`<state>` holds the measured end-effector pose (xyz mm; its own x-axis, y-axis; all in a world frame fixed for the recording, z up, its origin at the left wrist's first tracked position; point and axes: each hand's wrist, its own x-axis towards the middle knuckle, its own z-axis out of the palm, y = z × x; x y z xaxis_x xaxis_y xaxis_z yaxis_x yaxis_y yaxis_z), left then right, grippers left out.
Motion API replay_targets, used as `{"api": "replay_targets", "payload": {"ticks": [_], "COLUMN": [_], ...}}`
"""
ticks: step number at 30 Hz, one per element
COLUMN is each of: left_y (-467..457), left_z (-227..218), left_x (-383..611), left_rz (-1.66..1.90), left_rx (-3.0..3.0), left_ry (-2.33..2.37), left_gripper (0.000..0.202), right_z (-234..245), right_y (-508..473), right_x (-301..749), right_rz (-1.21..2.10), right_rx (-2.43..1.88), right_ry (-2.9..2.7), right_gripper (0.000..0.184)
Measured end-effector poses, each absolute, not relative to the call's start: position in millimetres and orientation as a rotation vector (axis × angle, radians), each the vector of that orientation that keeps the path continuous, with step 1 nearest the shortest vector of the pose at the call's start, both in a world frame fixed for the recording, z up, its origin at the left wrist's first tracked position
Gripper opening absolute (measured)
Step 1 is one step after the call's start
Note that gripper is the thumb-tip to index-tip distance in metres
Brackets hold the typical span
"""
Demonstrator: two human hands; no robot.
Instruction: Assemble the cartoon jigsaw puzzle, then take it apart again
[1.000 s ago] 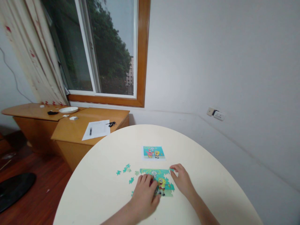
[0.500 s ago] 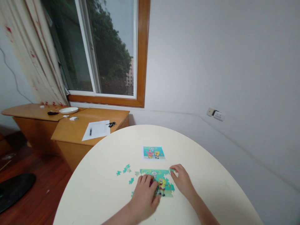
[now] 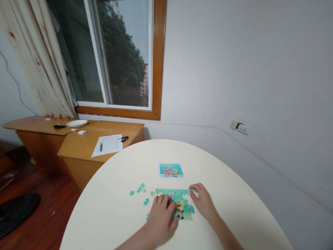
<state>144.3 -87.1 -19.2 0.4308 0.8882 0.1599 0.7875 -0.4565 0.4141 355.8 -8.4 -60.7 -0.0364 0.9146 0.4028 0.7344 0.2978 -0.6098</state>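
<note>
The left hand [image 3: 161, 215] curves over the puzzle [image 3: 180, 205] on the surface [image 3: 109, 208], apparently steadying it, its grip impossible to tell; the right hand [image 3: 204, 201] pinches a small piece [image 3: 191, 189] at the puzzle's far-right corner.

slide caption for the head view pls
Left hand over a part-built puzzle, right hand at its top right corner, loose pieces to the left, picture beyond.

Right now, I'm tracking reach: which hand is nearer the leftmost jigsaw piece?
Left: left hand, right of that jigsaw piece and closer to camera; right hand, much farther right.
</note>
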Motion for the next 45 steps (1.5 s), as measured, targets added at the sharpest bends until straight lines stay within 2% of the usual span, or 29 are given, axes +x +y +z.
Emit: {"api": "replay_targets", "payload": {"ticks": [45], "left_y": [-88.5], "left_z": [-19.2], "left_x": [144.4], "left_rz": [0.504], "left_rx": [2.415], "left_ry": [1.46], "left_gripper": [0.03], "right_z": [-56.3], "right_y": [-10.0], "right_x": [354.1], "right_rz": [0.327], "right_rx": [-1.488], "right_ry": [-1.8], "right_gripper": [0.016]}}
